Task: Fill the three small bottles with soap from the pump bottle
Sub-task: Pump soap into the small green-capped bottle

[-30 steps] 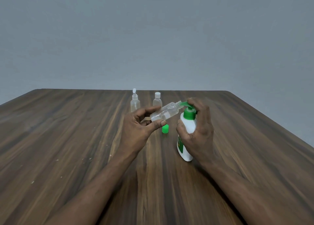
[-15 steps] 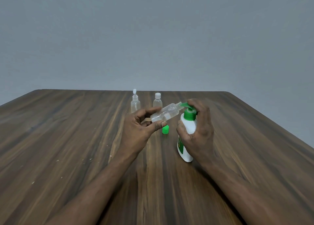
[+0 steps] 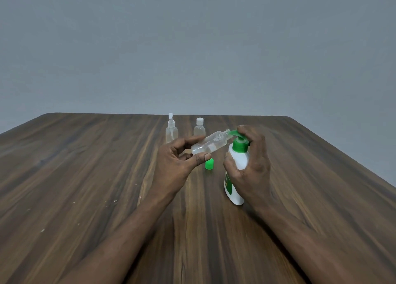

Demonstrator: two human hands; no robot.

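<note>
1. The pump bottle (image 3: 239,160) stands on the table (image 3: 85,176); the right hand (image 3: 255,169) wraps its white body, thumb on the near side, a finger curled over the green pump head.
2. Just left of the pump head, the left hand (image 3: 176,166) pinches a small bottle (image 3: 211,144) between thumb and fingers; it is uncapped and tilted, its mouth raised against the spout (image 3: 234,132); some clear liquid and bubbles show inside.
3. A green cap (image 3: 209,163) sits on the table just left of the pump bottle, under the held bottle; probably its lid.
4. Behind and left of the pump bottle stand a spray bottle (image 3: 171,130) and a white-capped bottle (image 3: 199,128), both closed; whether either holds soap I cannot tell.
5. The step in hand, as I judge it, is pumping soap into one of the three; it looks only partly filled.
6. The next move calls for steady presses with the mouth kept on the spout, so nothing drips; then setting the bottle upright, capping it and taking another.
</note>
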